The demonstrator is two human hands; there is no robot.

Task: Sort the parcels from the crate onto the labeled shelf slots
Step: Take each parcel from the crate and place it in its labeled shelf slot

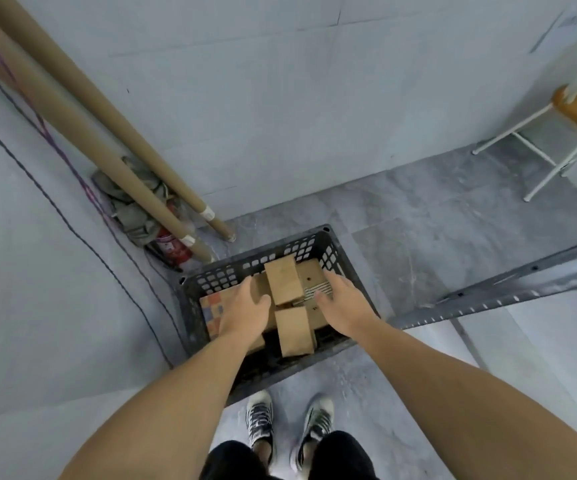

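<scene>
A black plastic crate (190,306) sits on the grey tiled floor (436,230), just in front of the person's sneakers (261,420). Inside lie several cardboard parcels: 2 plain brown boxes (283,284) in the middle, a checkered box (211,308) on the left and a flat box with striped print (314,287) on the right. Both hands reach into the crate. The left hand (245,313) hovers over the checkered box and the right hand (342,304) over the flat box, fingers loosely spread, neither gripping anything. A metal shelf rail (488,292) stands to the right.
</scene>
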